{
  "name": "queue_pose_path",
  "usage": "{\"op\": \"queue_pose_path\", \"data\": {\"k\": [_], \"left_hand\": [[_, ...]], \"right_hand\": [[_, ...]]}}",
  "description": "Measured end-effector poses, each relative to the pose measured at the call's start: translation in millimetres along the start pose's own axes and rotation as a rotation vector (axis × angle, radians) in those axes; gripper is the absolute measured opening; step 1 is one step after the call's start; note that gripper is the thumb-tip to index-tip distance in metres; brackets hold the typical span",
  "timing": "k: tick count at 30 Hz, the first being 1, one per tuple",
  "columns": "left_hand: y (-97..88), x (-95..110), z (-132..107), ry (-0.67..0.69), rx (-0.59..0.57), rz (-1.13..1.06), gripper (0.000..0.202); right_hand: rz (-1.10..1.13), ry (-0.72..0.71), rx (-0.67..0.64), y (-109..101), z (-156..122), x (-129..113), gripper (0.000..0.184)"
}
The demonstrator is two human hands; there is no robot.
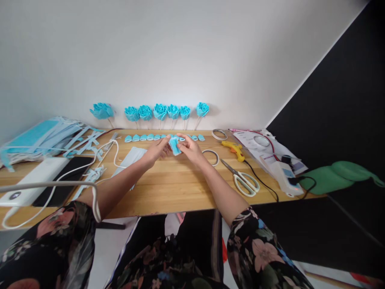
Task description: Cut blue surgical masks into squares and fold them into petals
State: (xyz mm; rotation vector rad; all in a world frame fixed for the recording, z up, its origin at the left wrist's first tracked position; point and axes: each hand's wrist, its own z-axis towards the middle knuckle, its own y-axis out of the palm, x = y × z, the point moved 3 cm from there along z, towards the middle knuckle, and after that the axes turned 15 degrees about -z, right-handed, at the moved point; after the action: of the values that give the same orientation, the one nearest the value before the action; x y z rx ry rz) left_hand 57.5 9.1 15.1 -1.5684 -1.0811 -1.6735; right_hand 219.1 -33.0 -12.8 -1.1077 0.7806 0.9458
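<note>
Both hands meet over the middle of the wooden table (168, 188), pinching a small blue folded piece (175, 145) between them. My left hand (157, 149) grips its left edge with fingers closed. My right hand (189, 147) holds its right side, thumb and fingers pressed on it. Just behind lies a row of several small blue petal pieces (144, 137). Several finished blue paper roses (160, 111) on sticks lean against the white wall.
White-handled scissors (244, 179), a yellow glue gun (234, 149) with black cord, and tape rings (212, 157) lie to the right. A blue face mask (131, 158), a pile of masks and cut strips (45, 138), a white power bank (31, 178) and cables sit left.
</note>
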Motion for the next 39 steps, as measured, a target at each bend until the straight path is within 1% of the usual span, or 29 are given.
{"op": "queue_pose_path", "data": {"k": [3,5,6,8,10,11,12,14,15,19,23,27,31,35,37,39], "left_hand": [[-1.8,-5,-1,-0.011,-0.002,-0.071,0.047],[-3.1,-7,-1,-0.002,0.008,-0.081,0.041],[-3.7,-8,-1,0.01,0.017,-0.072,0.039],[-5.1,-6,0,0.047,0.045,-0.03,0.035],[-5.7,-3,-1,0.08,0.073,0.031,0.034],[-5.5,-1,0,0.091,0.08,0.06,0.034],[-5.0,0,0,0.101,0.082,0.085,0.035],[-3.3,1,2,0.122,0.067,0.117,0.037],[-2.3,1,3,0.137,0.057,0.126,0.038],[1.1,-2,9,0.204,0.007,0.116,0.039],[2.1,-2,9,0.269,-0.035,0.036,0.041],[2.4,0,6,0.321,-0.058,0.018,0.036],[3.9,-3,7,0.317,-0.062,0.035,0.034],[6.3,-3,7,0.314,-0.099,0.023,0.033],[3.6,-1,7,0.316,-0.077,0.037,0.034],[-3.7,-2,8,0.294,-0.01,0.062,0.038]], "right_hand": [[-0.008,0.005,-0.008,0,0,2,0.05],[-0.049,0.002,-0.023,0,-1,1,0.052],[-0.089,-0.001,-0.008,-1,-2,0,0.053],[-0.215,-0.012,0.101,-4,-3,-3,0.047],[-0.343,-0.044,0.246,-8,-4,-8,0.034],[-0.383,-0.067,0.285,-9,-5,-11,0.028],[-0.399,-0.091,0.289,-9,-5,-12,0.024],[-0.371,-0.118,0.23,-6,-5,-13,0.023],[-0.343,-0.11,0.196,-4,-5,-13,0.023],[-0.173,-0.006,0.12,-2,-5,-8,0.032],[-0.036,0.024,0.047,-4,-5,-13,0.04],[0.029,0.033,0.042,-6,-5,-19,0.045],[0.051,0.058,0.037,-5,-5,-19,0.047],[0.075,0.059,0.055,-4,-4,-14,0.044],[0.075,0.069,0.087,-6,-3,-10,0.039],[0.068,0.109,0.114,-10,-2,-6,0.036]]}}
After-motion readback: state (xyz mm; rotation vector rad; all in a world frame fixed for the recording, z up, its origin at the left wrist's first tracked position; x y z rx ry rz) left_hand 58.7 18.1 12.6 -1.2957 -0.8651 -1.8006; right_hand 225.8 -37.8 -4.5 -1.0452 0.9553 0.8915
